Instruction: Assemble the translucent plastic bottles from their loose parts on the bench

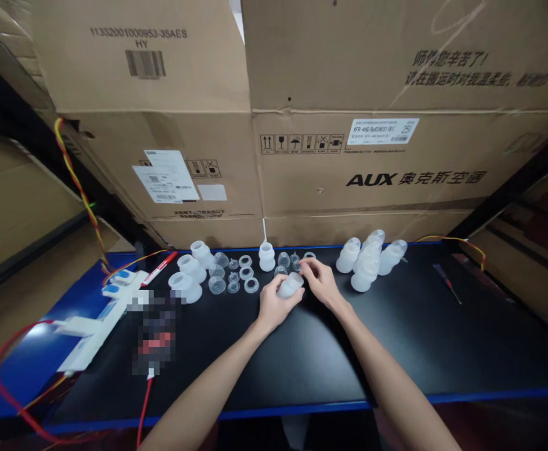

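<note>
Both forearms come up from the bottom edge, slanting inward over the dark worktop (315, 376), so that the hands nearly meet near its middle. The left hand (276, 305) is wrapped round a frosted bottle (291, 285), gripping it with the palm behind and the thumb along the near side; the bottle is tilted, its open mouth toward the upper right. The right hand (321, 282) lies just beyond that mouth, wrist bent inward, fingers curled and fingertips brought down to a small clear teat-like piece (295, 260); whether they pinch it or only touch it I cannot tell, since the fingertips overlap its edge. The left hand and the bottle partly cover a clear cap (280, 271), and a clear ring (309, 255) behind the right hand shows only in part. The lower body of the held bottle is hidden by the left hand's fingers. Farther back stands an open bottle (267, 257), with a thin white stick (263, 230) rising behind it; where the stick ends below cannot be seen. To the right, the capped bottles (366, 270) overlap one another, making the rear ones hard to separate. On the left, a pixelated patch blurs out an object (156, 335) with a red cable (144, 407) leading from it, and the cable runs off the bottom edge.
</note>
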A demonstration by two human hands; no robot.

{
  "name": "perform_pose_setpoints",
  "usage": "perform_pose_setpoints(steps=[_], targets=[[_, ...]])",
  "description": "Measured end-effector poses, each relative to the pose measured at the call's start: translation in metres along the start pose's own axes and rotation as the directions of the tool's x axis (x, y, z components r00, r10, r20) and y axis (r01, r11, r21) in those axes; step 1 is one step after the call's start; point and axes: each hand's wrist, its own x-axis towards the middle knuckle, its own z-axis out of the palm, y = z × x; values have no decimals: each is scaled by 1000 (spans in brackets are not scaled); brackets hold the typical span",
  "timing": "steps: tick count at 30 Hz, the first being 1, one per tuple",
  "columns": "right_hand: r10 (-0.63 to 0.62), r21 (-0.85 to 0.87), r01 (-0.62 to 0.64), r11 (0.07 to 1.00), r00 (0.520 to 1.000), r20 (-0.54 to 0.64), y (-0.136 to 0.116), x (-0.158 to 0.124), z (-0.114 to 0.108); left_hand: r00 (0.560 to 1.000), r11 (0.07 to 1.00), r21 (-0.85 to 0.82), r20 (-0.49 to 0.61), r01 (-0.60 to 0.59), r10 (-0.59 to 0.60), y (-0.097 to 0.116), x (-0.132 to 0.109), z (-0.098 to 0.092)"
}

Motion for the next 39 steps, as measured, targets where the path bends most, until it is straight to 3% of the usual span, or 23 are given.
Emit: perform_pose_setpoints(steps=[3,6,11,14,20,22,25,27,30,33,34,35,36,39], targets=[[-15,49,7,999,983,182,-14,-7,-9,999,987,160,-36,-26,32,2,-1,-1],[-48,82,32,996,977,208,-21,-10,-20,998,979,200,-33,-41,49,4,-2,-1],[-47,135,19,991,976,214,-27,-10,-35,990,999,-37,140,6,-1,3,4,0],[-57,252,4,968,977,205,-30,-11,-34,945,958,-248,322,145,-60,4,10,-5],[-81,596,-83,798,967,243,-31,-14,-24,745,785,-389,653,482,-134,3,19,-19],[-74,662,-136,737,957,280,-31,-15,-22,645,737,-366,754,568,-122,0,21,-22],[-72,717,-225,660,931,358,-35,-18,-17,455,683,-280,887,675,-86,-4,20,-26],[-79,737,-245,630,924,375,-38,-20,-14,368,656,-258,929,710,-33,-6,19,-28],[-24,727,-227,648,948,317,-42,-21,-16,313,636,-252,950,729,17,-8,16,-30],[73,694,-151,704,987,140,-40,-16,-28,213,654,-154,977,741,-12,-11,14,-31],[85,672,-118,731,993,82,-38,-13,-34,208,658,-137,978,740,-30,-12,14,-31],[81,647,-87,758,996,39,-35,-11,-39,235,658,-147,971,739,-47,-11,14,-30],[68,619,-62,783,998,13,-31,-8,-43,296,652,-187,953,735,-60,-10,15,-29],[38,496,-18,868,999,-30,-17,-2,-43,579,657,-403,813,637,-62,-1,19,-32]])
